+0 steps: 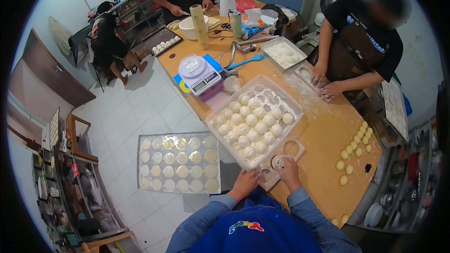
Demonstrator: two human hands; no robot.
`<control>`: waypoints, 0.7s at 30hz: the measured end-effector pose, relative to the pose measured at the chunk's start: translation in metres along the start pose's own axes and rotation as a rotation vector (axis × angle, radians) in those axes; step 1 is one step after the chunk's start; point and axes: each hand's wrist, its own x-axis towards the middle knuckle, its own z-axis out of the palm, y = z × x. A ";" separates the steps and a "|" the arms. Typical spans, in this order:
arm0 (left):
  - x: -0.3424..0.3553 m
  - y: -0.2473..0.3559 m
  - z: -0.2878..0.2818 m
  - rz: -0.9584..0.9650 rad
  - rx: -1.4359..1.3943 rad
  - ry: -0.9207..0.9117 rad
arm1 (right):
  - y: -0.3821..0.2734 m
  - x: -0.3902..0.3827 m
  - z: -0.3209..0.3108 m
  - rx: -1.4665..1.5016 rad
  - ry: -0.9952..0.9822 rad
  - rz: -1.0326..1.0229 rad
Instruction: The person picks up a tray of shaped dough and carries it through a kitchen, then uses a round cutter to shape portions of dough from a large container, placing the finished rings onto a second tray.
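At five o'clock in the head view, a pale, flat board (272,180) with round cut-outs lies on the smooth, flour-dusted table (318,150). The person's left hand (246,183) rests at its near left end, fingers close together; whether they clamp the edge cannot be told. The right hand (289,173) lies farther along, fingers bent over the middle cut-out; whether they pinch anything there is too small to tell.

Just beyond the board, near the clock's centre, a clear plastic bin (227,144) holds soft, rounded white dough balls (253,120) on loose flour, with bare patches toward one o'clock. At half past seven, a shiny metal tray (151,150) carries rows of thin, flat, cream-coloured discs (182,172). Smooth yellow balls (349,149) sit at half past three. At eleven stands a white plastic scale (197,76); at one, a metal pan (267,56) of powdery flour. At two, a co-worker (361,37) in a dark apron presses both hands over another floury board (307,76).
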 end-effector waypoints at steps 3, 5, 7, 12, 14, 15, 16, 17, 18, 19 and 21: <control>0.000 0.001 0.001 0.001 0.034 0.004 | 0.002 -0.002 0.004 -0.019 -0.004 -0.016; -0.001 0.001 0.001 -0.008 0.043 -0.012 | 0.000 0.000 0.005 -0.044 -0.057 -0.009; 0.000 0.001 0.000 -0.009 0.053 -0.025 | -0.002 0.002 0.003 -0.060 -0.070 -0.017; 0.002 0.001 -0.001 -0.015 0.033 -0.040 | -0.008 0.008 -0.006 -0.054 -0.044 -0.017; 0.003 0.001 -0.001 -0.017 0.047 -0.046 | -0.011 0.011 -0.007 -0.060 -0.056 0.008; 0.003 0.001 0.000 -0.012 0.066 -0.051 | -0.010 0.010 -0.006 -0.061 -0.058 0.009; 0.003 0.000 0.000 -0.013 0.064 -0.052 | -0.008 0.010 -0.003 -0.060 -0.049 -0.002; 0.003 0.000 0.000 -0.004 0.053 -0.029 | -0.006 0.010 -0.001 -0.059 -0.041 -0.013; 0.003 0.001 0.000 0.002 0.039 -0.009 | -0.004 0.010 0.002 -0.060 -0.047 -0.011; 0.002 0.001 0.000 -0.001 0.035 -0.012 | -0.002 0.009 0.004 -0.055 -0.039 -0.022; 0.003 0.001 -0.003 -0.001 0.045 0.008 | 0.000 0.009 0.006 -0.052 -0.036 -0.032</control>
